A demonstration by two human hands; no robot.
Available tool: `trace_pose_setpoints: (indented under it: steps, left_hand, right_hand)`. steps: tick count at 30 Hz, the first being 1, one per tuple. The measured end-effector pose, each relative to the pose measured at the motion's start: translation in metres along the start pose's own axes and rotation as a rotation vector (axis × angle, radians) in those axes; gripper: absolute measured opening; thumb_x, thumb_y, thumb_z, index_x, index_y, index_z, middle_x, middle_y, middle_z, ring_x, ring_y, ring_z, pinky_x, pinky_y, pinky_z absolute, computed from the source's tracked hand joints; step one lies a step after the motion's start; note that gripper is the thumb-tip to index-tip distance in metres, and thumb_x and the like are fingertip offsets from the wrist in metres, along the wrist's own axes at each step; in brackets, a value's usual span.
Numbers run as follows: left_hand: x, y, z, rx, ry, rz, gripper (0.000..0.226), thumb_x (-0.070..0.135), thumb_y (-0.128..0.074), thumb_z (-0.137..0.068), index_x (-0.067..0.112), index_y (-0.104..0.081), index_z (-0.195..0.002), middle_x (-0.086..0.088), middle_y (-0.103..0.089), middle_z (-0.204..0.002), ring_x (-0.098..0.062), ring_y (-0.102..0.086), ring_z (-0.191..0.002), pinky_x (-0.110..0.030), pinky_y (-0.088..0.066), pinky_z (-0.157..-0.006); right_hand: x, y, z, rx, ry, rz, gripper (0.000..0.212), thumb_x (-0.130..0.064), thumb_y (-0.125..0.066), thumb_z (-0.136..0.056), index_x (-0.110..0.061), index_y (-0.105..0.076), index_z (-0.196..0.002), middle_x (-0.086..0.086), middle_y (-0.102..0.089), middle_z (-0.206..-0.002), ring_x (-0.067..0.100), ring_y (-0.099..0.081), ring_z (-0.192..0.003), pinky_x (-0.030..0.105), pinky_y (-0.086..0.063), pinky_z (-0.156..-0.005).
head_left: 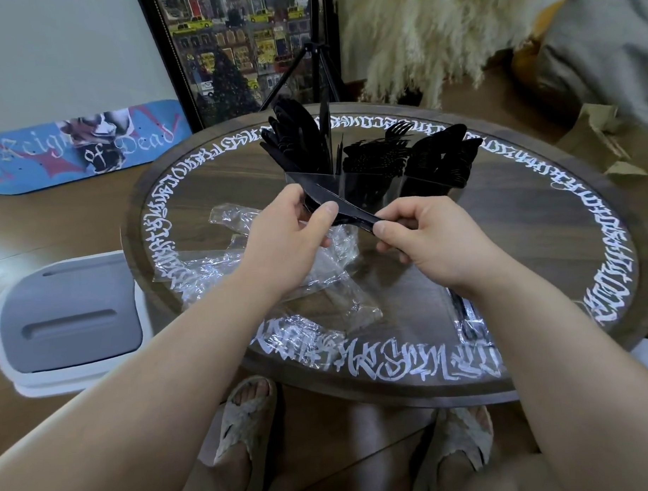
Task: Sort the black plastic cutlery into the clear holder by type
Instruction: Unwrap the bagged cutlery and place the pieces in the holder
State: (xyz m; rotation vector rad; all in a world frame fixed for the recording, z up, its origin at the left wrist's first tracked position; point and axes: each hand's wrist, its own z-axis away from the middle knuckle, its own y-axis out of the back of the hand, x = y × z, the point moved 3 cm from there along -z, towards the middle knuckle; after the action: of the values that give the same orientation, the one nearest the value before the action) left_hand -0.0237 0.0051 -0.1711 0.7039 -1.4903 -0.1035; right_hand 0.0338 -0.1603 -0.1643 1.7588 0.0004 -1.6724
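Knives (326,204), black plastic and apparently several stacked, lie across both hands just in front of the clear holder (372,192), above the table (534,208). We note that the left hand (289,232) is curled round the blade end, thumb pressed on top, while the right hand (425,238) pinches the handle end between thumb and forefinger. The long axis runs from the upper left, beyond the left grip, down to the right grip, roughly level and crosswise to the holder's upright pockets.

The holder stands directly behind both grips, touching neither. Its left pocket carries knife-like pieces, the middle one forks (385,151), the right one spoons (448,153). We judge the left pocket to be the target, and the left grip is the nearer to it. The bundle would need turning upright before it can drop in.

Crumpled clear wrapping (272,269) lies beneath the left grip.
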Motion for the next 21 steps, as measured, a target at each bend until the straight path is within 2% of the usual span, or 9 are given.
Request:
trace_pose_setpoints:
  steps: [4, 9, 11, 13, 15, 17, 18, 21]
  left_hand:
    - [0.004, -0.002, 0.000, 0.044, 0.005, 0.118, 0.015, 0.025, -0.059, -0.092, 0.015, -0.056, -0.104, 0.003, -0.069, -0.088, -0.005, -0.066, -0.062, -0.026, -0.052, -0.066]
    - [0.005, -0.004, -0.003, 0.027, 0.008, 0.145, 0.008, 0.014, -0.062, -0.089, 0.014, -0.058, -0.097, 0.008, -0.066, -0.077, -0.005, -0.062, -0.057, -0.019, -0.045, -0.060]
    - [0.007, -0.006, -0.002, 0.000, -0.008, 0.142, 0.008, 0.012, -0.062, -0.088, 0.015, -0.058, -0.095, 0.007, -0.068, -0.077, -0.006, -0.062, -0.057, -0.021, -0.046, -0.059]
    - [0.008, -0.011, 0.000, -0.035, -0.026, 0.126, 0.008, 0.010, -0.062, -0.087, 0.014, -0.058, -0.093, 0.002, -0.069, -0.081, -0.010, -0.064, -0.061, -0.029, -0.053, -0.064]
    - [0.008, -0.016, 0.002, -0.060, -0.039, 0.122, 0.009, 0.009, -0.061, -0.087, 0.014, -0.057, -0.093, -0.003, -0.069, -0.084, -0.012, -0.065, -0.064, -0.037, -0.057, -0.072]
    - [0.007, -0.017, 0.002, -0.068, -0.032, 0.138, 0.010, 0.009, -0.060, -0.088, 0.013, -0.055, -0.096, -0.004, -0.069, -0.085, -0.014, -0.066, -0.065, -0.040, -0.057, -0.072]
    - [0.007, -0.017, 0.002, -0.070, -0.025, 0.143, 0.011, 0.009, -0.059, -0.088, 0.013, -0.054, -0.097, -0.004, -0.068, -0.085, -0.014, -0.067, -0.065, -0.038, -0.057, -0.069]
    - [0.009, -0.015, 0.003, -0.064, -0.021, 0.155, 0.010, 0.009, -0.057, -0.090, 0.013, -0.053, -0.098, 0.001, -0.067, -0.082, -0.010, -0.065, -0.061, -0.016, -0.046, -0.056]
  right_hand:
    - [0.000, -0.002, 0.000, -0.057, 0.012, 0.014, 0.014, -0.014, -0.061, -0.091, -0.021, -0.064, -0.079, -0.002, -0.068, -0.066, 0.008, -0.053, -0.052, 0.025, -0.047, -0.057]
    - [0.003, -0.006, -0.001, -0.131, -0.004, 0.084, 0.008, -0.015, -0.060, -0.090, -0.015, -0.065, -0.083, 0.007, -0.072, -0.076, 0.023, -0.066, -0.065, 0.032, -0.050, -0.059]
    - [0.003, -0.007, -0.003, -0.115, 0.021, 0.120, 0.008, -0.018, -0.062, -0.088, -0.017, -0.068, -0.093, 0.003, -0.071, -0.076, 0.021, -0.066, -0.074, 0.035, -0.053, -0.071]
    - [0.000, -0.008, -0.005, -0.078, 0.059, 0.108, 0.024, -0.023, -0.064, -0.086, -0.021, -0.066, -0.110, -0.004, -0.069, -0.082, 0.013, -0.065, -0.082, 0.032, -0.052, -0.082]
    - [-0.002, -0.010, -0.007, -0.060, 0.086, 0.108, 0.035, -0.025, -0.066, -0.085, -0.023, -0.062, -0.120, -0.003, -0.068, -0.089, 0.013, -0.065, -0.087, 0.031, -0.050, -0.087]
    - [-0.002, -0.012, -0.008, -0.049, 0.097, 0.141, 0.036, -0.024, -0.067, -0.086, -0.022, -0.061, -0.121, -0.003, -0.067, -0.092, 0.014, -0.065, -0.086, 0.034, -0.051, -0.088]
    - [-0.002, -0.013, -0.009, -0.045, 0.103, 0.146, 0.034, -0.023, -0.066, -0.086, -0.021, -0.063, -0.120, -0.002, -0.067, -0.091, 0.014, -0.065, -0.085, 0.036, -0.051, -0.087]
    - [-0.004, -0.014, -0.009, -0.048, 0.111, 0.112, 0.028, -0.020, -0.065, -0.087, -0.021, -0.066, -0.114, -0.001, -0.069, -0.085, 0.016, -0.064, -0.077, 0.034, -0.053, -0.082]
